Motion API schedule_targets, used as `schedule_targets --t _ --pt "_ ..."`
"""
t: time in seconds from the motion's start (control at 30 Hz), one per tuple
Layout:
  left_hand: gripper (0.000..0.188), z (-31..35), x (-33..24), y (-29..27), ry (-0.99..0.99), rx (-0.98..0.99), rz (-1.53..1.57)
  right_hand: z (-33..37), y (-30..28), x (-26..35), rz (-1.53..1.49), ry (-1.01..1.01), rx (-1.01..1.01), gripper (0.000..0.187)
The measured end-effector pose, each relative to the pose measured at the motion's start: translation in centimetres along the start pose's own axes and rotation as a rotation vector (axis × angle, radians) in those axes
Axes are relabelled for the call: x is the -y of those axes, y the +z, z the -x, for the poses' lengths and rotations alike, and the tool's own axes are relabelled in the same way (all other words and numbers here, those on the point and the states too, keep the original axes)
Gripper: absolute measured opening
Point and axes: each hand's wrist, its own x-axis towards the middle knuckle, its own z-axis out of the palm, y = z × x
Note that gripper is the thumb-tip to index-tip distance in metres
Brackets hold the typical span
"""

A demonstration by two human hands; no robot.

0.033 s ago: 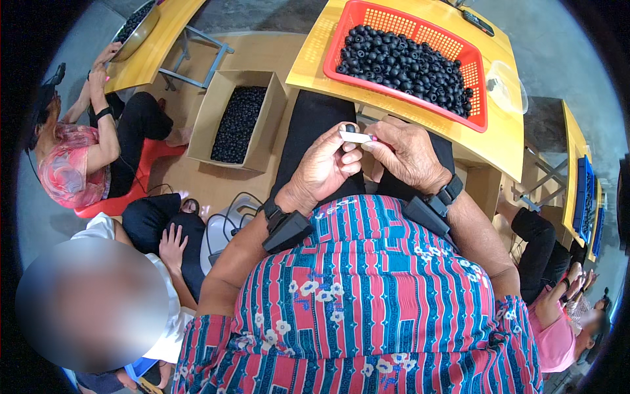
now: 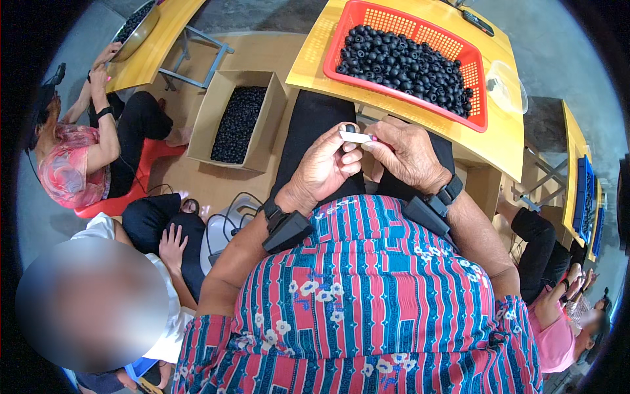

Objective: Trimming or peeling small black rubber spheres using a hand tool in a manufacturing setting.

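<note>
Over my lap, my left hand [image 2: 326, 164] is closed, pinching a small black ring-like piece [image 2: 350, 128] between thumb and fingers. My right hand [image 2: 405, 152] is closed on a small pale flat strip [image 2: 355, 137] that has a pink spot near its right end. The strip's left end lies against the black piece. What kind of tool the strip is, I cannot make out. Beyond my hands, a red plastic basket [image 2: 405, 87] on the yellow table [image 2: 311, 63] holds many similar black round pieces [image 2: 400, 62], several with visible holes.
A cardboard box [image 2: 270, 113] of black pieces stands on the floor to the left. A clear plastic container [image 2: 505, 88] and a dark handheld device [image 2: 478, 23] lie right of the basket. People sit close at left and right. Cables [image 2: 239, 213] hang beside my left forearm.
</note>
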Motion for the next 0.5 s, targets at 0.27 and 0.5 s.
schedule_targets --t 0.27,0.5 --pt "0.02 0.02 0.15 -0.02 -0.006 0.009 0.011 0.08 -0.04 0.17 -0.046 0.01 -0.034 0.016" --pt "0.019 0.15 0.4 0.02 0.003 0.01 -0.004 0.37 -0.13 0.38 -0.058 0.026 -0.037 0.017"
